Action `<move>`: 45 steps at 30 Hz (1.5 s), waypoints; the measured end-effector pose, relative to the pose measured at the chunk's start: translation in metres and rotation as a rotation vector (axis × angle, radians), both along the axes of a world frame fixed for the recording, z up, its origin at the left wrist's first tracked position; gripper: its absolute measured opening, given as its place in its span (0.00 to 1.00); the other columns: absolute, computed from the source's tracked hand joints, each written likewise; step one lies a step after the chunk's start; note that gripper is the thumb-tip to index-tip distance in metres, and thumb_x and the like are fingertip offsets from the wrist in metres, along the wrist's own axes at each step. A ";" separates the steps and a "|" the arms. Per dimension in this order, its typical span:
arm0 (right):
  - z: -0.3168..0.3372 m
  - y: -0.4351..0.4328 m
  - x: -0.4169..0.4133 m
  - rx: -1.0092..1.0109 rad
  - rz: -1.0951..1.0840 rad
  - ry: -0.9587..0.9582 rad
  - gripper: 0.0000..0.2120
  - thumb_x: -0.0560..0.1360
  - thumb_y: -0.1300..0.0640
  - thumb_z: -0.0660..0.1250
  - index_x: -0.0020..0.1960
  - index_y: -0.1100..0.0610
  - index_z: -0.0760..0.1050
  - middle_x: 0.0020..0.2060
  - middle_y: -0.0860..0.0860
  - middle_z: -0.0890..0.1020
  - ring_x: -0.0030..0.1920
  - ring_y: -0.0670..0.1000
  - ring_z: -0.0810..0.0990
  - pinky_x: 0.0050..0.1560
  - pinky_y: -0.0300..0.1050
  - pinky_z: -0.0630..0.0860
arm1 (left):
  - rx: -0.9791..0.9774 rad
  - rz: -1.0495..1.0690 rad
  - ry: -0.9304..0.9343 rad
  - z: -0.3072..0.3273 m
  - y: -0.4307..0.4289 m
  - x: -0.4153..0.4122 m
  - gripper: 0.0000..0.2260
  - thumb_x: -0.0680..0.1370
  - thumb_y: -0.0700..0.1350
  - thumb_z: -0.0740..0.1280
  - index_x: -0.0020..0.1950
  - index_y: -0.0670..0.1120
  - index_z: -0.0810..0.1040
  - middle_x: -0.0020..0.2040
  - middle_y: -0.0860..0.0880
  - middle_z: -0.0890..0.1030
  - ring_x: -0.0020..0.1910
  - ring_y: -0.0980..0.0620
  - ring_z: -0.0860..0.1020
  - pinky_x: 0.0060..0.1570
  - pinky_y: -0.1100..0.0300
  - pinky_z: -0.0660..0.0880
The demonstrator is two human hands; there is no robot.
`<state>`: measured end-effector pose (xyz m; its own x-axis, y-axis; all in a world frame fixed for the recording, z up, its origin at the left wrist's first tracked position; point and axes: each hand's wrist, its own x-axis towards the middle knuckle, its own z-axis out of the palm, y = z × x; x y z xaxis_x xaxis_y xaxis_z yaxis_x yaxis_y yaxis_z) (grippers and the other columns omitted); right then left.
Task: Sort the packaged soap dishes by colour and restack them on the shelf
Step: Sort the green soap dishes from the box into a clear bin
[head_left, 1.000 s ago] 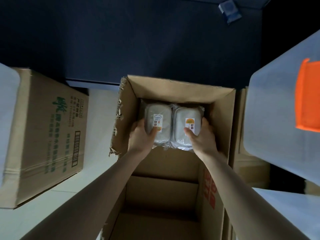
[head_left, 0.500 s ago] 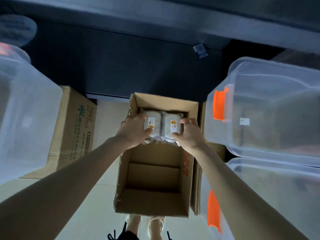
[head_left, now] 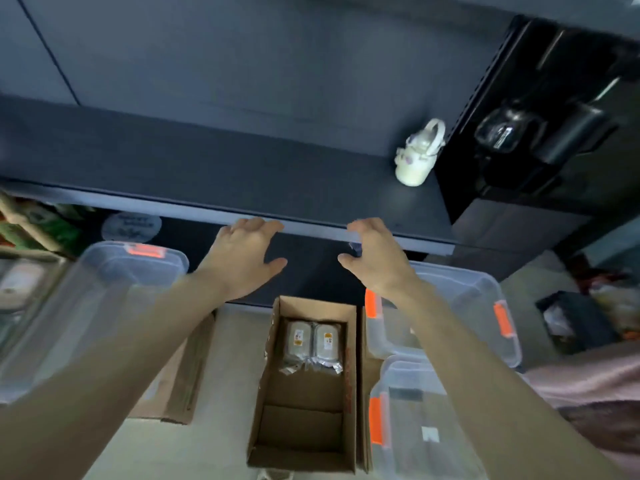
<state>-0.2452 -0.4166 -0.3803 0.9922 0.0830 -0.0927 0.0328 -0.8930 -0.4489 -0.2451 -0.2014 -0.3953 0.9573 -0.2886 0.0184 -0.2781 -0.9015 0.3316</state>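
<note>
Head view: shelf (head_left: 242,168) far, cardboard box (head_left: 304,407) near.
Left hand (head_left: 242,258): spread wide, nothing held, at shelf edge.
Right hand (head_left: 375,259): loosely bent, nothing held.
Soap dishes (head_left: 298,339): laid side by side at box's far end.

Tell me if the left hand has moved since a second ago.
Yes: the left hand left the soap dishes in the cardboard box and rose to the shelf edge.

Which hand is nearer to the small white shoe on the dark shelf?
Right. The right hand is at the shelf edge, below-left of the small white shoe; the left hand is farther left along the same edge.
</note>
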 end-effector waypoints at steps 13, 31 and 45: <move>0.223 0.104 -0.164 -0.042 0.247 -0.324 0.25 0.78 0.52 0.66 0.73 0.54 0.63 0.68 0.50 0.65 0.66 0.53 0.68 0.61 0.51 0.70 | 0.135 0.100 -0.360 0.231 0.119 -0.188 0.28 0.76 0.57 0.65 0.73 0.49 0.64 0.65 0.47 0.72 0.65 0.45 0.68 0.63 0.52 0.62; 0.214 0.449 -0.237 0.051 0.341 -0.354 0.25 0.78 0.52 0.65 0.72 0.54 0.63 0.68 0.49 0.65 0.65 0.53 0.69 0.57 0.49 0.69 | 0.207 0.251 -0.367 0.239 0.456 -0.303 0.29 0.77 0.58 0.64 0.74 0.49 0.62 0.67 0.46 0.71 0.67 0.43 0.67 0.64 0.49 0.62; 0.124 0.639 -0.129 0.023 0.375 -0.194 0.22 0.77 0.54 0.67 0.69 0.56 0.67 0.65 0.53 0.69 0.62 0.57 0.71 0.57 0.52 0.72 | 0.117 0.304 -0.169 0.151 0.641 -0.194 0.26 0.77 0.57 0.64 0.73 0.51 0.63 0.67 0.47 0.71 0.67 0.45 0.66 0.66 0.49 0.60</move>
